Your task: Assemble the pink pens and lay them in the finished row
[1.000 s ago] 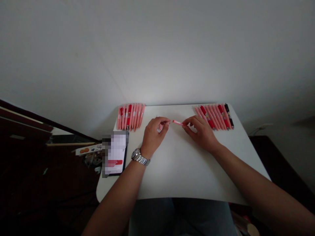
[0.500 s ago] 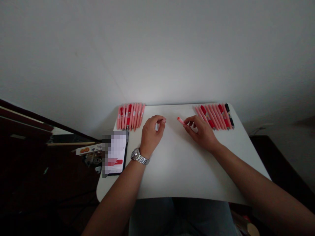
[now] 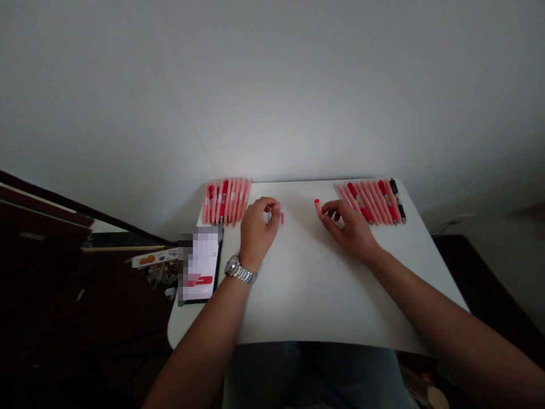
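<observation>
My right hand (image 3: 347, 230) pinches a pink pen barrel (image 3: 318, 206) between thumb and fingers, its round orange-red open end tilted up. Across from it, my left hand (image 3: 259, 230), with a metal watch (image 3: 240, 269) on the wrist, has thumb and fingertips closed on a small pink pen part (image 3: 283, 218); most of that part is hidden by the fingers. Both hands are over the white table (image 3: 306, 295), apart from each other. Beyond my left hand lies a row of pink and red pens (image 3: 232, 199). Another row of pens (image 3: 374, 201), with a black pen (image 3: 397, 200) at its end, lies beyond my right hand.
A phone (image 3: 202, 267) with a lit, partly blurred screen lies at the table's left edge. The wall (image 3: 272, 102) rises behind the table. Assorted items (image 3: 157, 264) sit in the dark at the left, below the table.
The pen barrel in my right hand has turned more upright, showing its open end. My left hand has shifted slightly left, and a small pink part now shows at its fingertips.
</observation>
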The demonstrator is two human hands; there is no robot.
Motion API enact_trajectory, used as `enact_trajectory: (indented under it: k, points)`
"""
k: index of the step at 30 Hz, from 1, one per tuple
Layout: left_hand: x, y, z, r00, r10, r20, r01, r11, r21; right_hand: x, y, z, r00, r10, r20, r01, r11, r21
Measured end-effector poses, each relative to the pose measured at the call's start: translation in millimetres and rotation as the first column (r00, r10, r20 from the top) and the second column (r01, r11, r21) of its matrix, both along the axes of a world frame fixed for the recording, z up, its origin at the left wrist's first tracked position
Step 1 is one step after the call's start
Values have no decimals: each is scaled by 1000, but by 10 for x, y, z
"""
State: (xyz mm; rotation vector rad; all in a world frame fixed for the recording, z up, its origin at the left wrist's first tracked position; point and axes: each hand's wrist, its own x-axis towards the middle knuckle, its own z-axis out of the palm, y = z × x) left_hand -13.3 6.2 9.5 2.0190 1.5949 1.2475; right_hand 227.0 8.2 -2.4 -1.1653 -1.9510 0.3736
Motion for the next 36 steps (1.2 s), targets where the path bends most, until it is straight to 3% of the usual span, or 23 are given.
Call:
enact_trajectory:
  k: [6, 15, 36]
  points:
    - [-4, -5, 4, 986, 44, -159, -32, 997, 76, 4, 0, 1, 1000, -6, 5, 6, 1000, -7]
    - [-6, -20, -67, 950, 53, -308, -43, 998, 39, 13, 1, 30, 998, -57, -10, 57, 998, -19]
    - [31, -44, -56, 944, -6, -330, 11, 1000, 11, -4, 3, 34, 999, -52, -12, 52, 998, -18]
